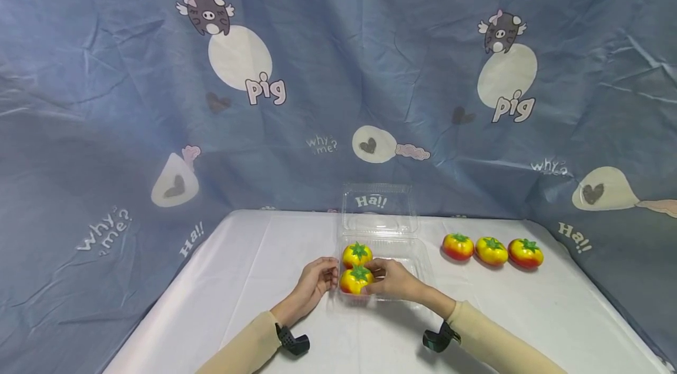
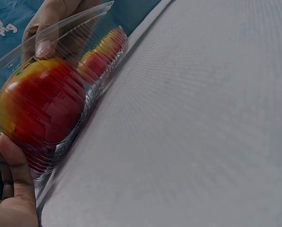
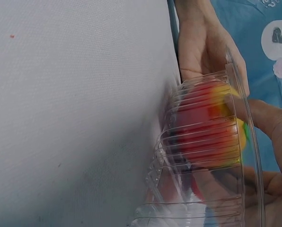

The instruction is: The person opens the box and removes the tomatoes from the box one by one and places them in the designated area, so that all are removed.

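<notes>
A clear plastic clamshell box [image 1: 418,262] stands on the table with its lid [image 1: 381,215] raised at the back. Two red-and-yellow tomatoes with green star-shaped tops sit along its left side, a far tomato [image 1: 355,253] and a near tomato [image 1: 351,284]. My right hand [image 1: 394,281] grips the near tomato from the right, thumb toward me and fingers on its far side. At the box's left wall is my left hand [image 1: 316,283], its fingers loosely bent, fingertips right at the plastic. Through the ribbed wall, the right wrist view shows the near tomato [image 3: 205,125] low in the box.
Three more tomatoes stand in a row at the right back of the white table [image 1: 254,268]: a left one [image 1: 457,247], a middle one [image 1: 491,251] and a right one [image 1: 525,254]. A blue printed curtain [image 1: 317,68] hangs behind and around the table.
</notes>
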The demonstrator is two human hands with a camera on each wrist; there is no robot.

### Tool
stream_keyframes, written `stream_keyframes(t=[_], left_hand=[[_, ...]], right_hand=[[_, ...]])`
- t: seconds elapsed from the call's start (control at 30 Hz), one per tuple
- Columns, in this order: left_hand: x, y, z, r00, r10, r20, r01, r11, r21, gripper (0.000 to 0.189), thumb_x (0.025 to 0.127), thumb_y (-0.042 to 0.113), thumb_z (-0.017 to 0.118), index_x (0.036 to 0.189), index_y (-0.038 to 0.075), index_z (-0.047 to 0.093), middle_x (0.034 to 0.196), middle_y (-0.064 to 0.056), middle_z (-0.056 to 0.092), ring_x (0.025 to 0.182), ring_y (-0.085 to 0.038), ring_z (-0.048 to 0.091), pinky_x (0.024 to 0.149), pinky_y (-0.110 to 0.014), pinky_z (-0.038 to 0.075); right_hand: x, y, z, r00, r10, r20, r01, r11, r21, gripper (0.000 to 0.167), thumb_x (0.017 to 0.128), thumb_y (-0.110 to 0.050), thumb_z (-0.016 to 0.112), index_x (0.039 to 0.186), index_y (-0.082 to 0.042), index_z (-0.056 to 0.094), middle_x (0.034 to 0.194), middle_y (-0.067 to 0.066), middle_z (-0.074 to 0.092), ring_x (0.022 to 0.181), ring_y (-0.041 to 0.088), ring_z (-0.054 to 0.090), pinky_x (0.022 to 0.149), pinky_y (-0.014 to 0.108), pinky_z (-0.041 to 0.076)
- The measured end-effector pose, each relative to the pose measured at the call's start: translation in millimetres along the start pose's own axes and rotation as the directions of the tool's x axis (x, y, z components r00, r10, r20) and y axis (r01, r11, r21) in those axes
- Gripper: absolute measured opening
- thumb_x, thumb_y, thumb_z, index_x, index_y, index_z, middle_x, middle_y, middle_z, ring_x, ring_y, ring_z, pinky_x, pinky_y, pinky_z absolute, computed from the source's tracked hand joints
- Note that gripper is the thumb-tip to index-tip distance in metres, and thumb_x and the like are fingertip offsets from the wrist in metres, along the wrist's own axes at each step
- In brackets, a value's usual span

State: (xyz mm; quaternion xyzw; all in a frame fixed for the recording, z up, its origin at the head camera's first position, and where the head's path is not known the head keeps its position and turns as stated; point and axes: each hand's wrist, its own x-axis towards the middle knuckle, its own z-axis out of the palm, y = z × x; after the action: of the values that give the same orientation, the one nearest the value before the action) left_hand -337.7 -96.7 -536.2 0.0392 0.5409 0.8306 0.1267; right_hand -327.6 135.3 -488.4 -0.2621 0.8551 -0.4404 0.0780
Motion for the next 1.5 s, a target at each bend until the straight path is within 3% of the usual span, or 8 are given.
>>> stream_keyframes(t=[0.93,1.5], left_hand=[[0.1,-0.5,-0.5,1.0,-0.002,-0.005,0.002,1.0,0.002,0.007,0.093,0.014,0.055,0.095,0.008,0.053,0.076,0.0,0.057,0.065,-0.011,0.051,0.061,-0.024,0.045],[0.2,0.9,-0.1,1.0,-0.005,-0.004,0.005,1.0,0.016,0.009,0.093,0.015,0.055,0.096,0.006,0.053,0.077,0.0,0.056,0.065,-0.012,0.051,0.06,-0.024,0.044]], right_hand=[[-2.1,4.4,-2.6,1.0,-0.006,-0.014,0.006,1.0,0.019,0.053,0.073,-0.018,0.08,0.119,0.001,0.06,0.116,0.016,0.065,0.106,0.031,0.064,0.087,0.033,0.055],[-6.7,0.4,-10.9,1.0,0.002,-0.018,-0.002,1.0,0.003,0.055,0.076,-0.021,0.08,0.123,0.0,0.06,0.119,0.016,0.064,0.109,0.032,0.063,0.09,0.04,0.053]])
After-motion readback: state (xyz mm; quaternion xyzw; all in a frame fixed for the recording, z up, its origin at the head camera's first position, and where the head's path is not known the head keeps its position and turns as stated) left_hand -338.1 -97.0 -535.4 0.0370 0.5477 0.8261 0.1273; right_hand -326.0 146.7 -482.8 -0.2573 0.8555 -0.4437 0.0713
